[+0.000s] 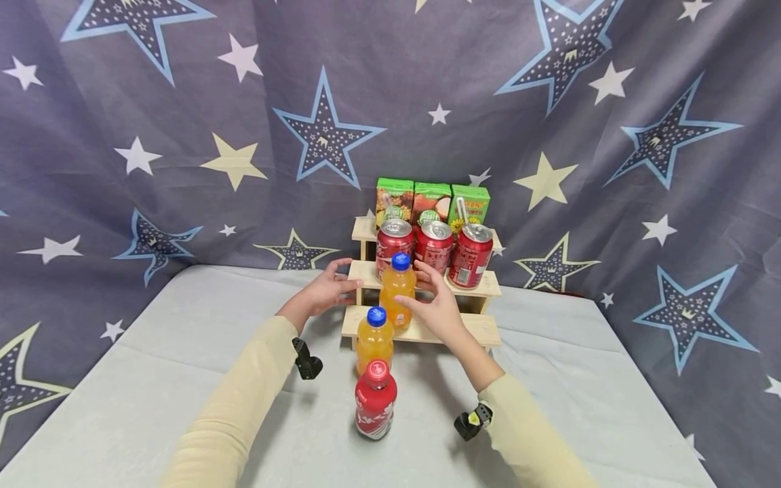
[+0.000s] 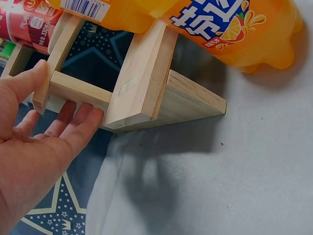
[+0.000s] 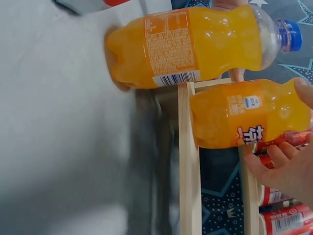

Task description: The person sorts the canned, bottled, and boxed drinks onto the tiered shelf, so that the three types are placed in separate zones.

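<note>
One bench (image 1: 183, 379), covered in pale grey cloth, is seen before a star-printed backdrop (image 1: 183, 135). One three-step wooden rack (image 1: 482, 329) is set on it. Three green juice cartons (image 1: 432, 202) are lined on the top step and three red cans (image 1: 434, 245) on the middle step. Two orange bottles are counted: one (image 1: 397, 288) stands on the lowest step, the other (image 1: 374, 341) on the bench just in front. One red bottle (image 1: 375, 400) stands nearest the camera. The left hand (image 1: 326, 291) is laid with straight fingers against the rack's left end, gripping nothing. The right hand (image 1: 436, 305) is held open, its fingertips touching the orange bottle on the step.
</note>
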A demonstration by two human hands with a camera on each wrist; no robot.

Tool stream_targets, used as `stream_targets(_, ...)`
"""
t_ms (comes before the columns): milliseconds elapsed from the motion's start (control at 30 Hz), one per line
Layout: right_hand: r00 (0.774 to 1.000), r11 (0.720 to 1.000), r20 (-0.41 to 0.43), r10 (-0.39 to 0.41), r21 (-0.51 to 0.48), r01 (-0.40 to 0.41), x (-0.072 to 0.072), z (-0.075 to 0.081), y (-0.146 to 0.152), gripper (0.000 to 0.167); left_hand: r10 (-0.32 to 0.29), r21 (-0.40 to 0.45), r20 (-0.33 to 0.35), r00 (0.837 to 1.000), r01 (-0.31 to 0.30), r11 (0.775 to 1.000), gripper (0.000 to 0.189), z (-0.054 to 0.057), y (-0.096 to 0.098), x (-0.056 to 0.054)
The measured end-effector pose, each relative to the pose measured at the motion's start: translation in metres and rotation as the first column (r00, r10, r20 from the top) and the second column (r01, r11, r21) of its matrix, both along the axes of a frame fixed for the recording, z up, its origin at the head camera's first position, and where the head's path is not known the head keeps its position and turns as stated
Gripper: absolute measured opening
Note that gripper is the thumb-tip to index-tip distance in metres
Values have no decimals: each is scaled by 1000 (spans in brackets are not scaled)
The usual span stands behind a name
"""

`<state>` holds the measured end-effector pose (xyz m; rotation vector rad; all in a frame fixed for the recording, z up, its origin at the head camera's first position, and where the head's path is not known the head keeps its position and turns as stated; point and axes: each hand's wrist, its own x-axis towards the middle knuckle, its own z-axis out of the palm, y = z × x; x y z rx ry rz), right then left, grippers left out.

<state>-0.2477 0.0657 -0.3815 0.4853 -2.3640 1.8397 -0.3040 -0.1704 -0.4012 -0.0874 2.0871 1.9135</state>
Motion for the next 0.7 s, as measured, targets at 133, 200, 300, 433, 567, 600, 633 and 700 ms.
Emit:
stream_targets(133, 1000, 1000, -5, 6, -3, -6, 5, -1, 7, 65, 1, -8, 5, 1000, -1, 1000, 69, 1, 0, 2)
stream_targets(200, 1000, 1000, -1, 5, 11, -5, 9, -1, 11, 63, 0, -11, 7, 1000, 0, 1000, 69, 2, 0, 2)
stream_targets(300, 1000, 1000, 11, 4, 27, -4, 16, -3, 16, 59, 2, -9, 11, 1000, -2, 1000, 70, 2, 0, 3)
stream_targets(433, 999, 999, 23, 24, 42, -25, 25, -5, 20, 54, -3, -2, 5, 1000, 3, 1000, 71, 3, 0, 3)
stream_targets(567, 995, 995, 48, 85, 52, -87, 35, -8, 20, 54, -1, -2, 7, 1000, 1, 1000, 71, 4, 0, 2)
stream_targets(600, 993, 993, 60, 99, 56, -102, 37, -9, 19, 54, 2, -3, 9, 1000, -2, 1000, 70, 4, 0, 1)
stream_targets(633, 991, 991, 71, 114, 55, -118, 40, -10, 18, 54, 0, -5, 7, 1000, 0, 1000, 71, 4, 0, 1)
stream_targets(700, 984, 987, 99, 145, 56, -151, 45, -12, 15, 54, -1, -8, 6, 1000, 1, 1000, 71, 3, 0, 0)
